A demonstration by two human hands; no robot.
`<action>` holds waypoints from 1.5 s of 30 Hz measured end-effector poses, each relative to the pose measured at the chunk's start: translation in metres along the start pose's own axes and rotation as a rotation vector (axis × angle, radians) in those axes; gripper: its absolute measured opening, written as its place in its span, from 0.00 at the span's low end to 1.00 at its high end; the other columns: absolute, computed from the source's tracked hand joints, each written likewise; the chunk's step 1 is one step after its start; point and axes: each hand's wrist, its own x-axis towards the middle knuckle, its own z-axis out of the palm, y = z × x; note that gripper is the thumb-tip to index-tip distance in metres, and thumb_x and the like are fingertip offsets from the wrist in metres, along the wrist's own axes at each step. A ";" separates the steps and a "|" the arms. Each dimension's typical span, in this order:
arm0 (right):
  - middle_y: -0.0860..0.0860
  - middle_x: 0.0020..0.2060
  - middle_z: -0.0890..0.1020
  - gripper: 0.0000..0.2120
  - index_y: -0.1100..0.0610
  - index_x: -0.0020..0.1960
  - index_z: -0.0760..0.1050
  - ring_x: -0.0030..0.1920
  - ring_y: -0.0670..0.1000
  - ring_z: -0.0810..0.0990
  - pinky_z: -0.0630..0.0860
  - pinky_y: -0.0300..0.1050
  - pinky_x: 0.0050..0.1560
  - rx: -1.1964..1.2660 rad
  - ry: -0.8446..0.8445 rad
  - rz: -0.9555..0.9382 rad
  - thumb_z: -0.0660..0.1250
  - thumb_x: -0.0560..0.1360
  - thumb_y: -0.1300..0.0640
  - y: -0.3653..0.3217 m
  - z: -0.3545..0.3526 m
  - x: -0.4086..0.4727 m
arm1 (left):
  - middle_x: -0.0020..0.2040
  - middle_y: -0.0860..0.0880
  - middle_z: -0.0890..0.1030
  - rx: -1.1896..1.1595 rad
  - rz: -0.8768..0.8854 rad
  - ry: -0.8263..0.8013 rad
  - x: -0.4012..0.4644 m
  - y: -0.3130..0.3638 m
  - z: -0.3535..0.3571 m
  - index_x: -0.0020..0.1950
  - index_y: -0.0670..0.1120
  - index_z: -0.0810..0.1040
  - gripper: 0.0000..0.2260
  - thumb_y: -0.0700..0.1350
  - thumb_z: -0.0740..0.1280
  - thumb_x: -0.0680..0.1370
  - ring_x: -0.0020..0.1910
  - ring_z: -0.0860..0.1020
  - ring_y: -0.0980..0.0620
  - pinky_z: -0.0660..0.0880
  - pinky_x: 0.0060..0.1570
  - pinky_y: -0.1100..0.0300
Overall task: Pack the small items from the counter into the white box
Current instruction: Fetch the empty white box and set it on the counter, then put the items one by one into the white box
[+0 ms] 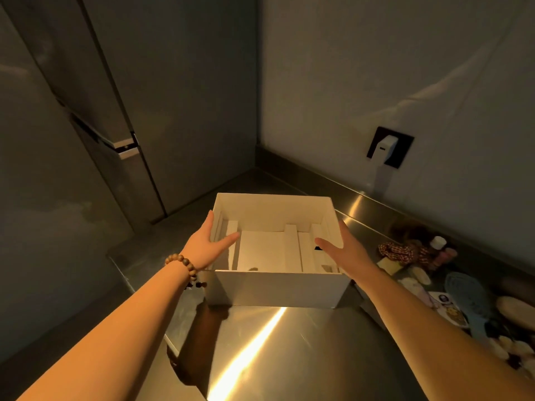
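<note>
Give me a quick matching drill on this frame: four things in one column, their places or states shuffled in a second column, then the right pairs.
Things:
1. white box
2. left hand
3. right hand
4. pile of small items

Places or states:
A. on the counter, to the right of the box
B. fingers straight, at the box's right wall
C. lid off, on the steel counter, only white inserts showing inside
D. beaded bracelet on its wrist, at the box's left wall

Pairs: 1-C, 2-D, 3-B, 4-A
</note>
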 end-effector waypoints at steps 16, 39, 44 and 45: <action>0.50 0.64 0.72 0.53 0.47 0.75 0.49 0.64 0.52 0.72 0.77 0.60 0.58 -0.037 -0.039 -0.100 0.80 0.62 0.47 0.017 0.008 -0.023 | 0.71 0.50 0.66 0.035 0.113 0.044 -0.043 -0.008 0.009 0.74 0.55 0.51 0.58 0.69 0.74 0.50 0.67 0.67 0.47 0.67 0.63 0.43; 0.53 0.63 0.75 0.25 0.53 0.69 0.68 0.64 0.54 0.73 0.70 0.42 0.56 -0.113 0.281 0.016 0.69 0.74 0.51 0.064 -0.016 -0.108 | 0.77 0.47 0.49 0.566 0.633 0.085 -0.074 0.082 0.135 0.76 0.50 0.44 0.40 0.63 0.62 0.74 0.75 0.46 0.48 0.36 0.68 0.53; 0.52 0.62 0.76 0.23 0.54 0.67 0.70 0.62 0.52 0.73 0.69 0.43 0.59 -0.234 0.353 0.087 0.68 0.74 0.49 0.103 -0.058 -0.140 | 0.77 0.48 0.51 0.525 0.777 -0.073 -0.097 0.110 0.196 0.76 0.50 0.46 0.39 0.62 0.63 0.74 0.75 0.47 0.49 0.36 0.69 0.54; 0.52 0.61 0.76 0.23 0.54 0.67 0.70 0.60 0.51 0.74 0.69 0.42 0.58 -0.242 0.371 0.096 0.68 0.74 0.50 0.111 -0.064 -0.146 | 0.77 0.48 0.52 0.525 0.807 -0.094 -0.100 0.114 0.206 0.76 0.50 0.47 0.39 0.62 0.63 0.74 0.75 0.47 0.50 0.36 0.69 0.54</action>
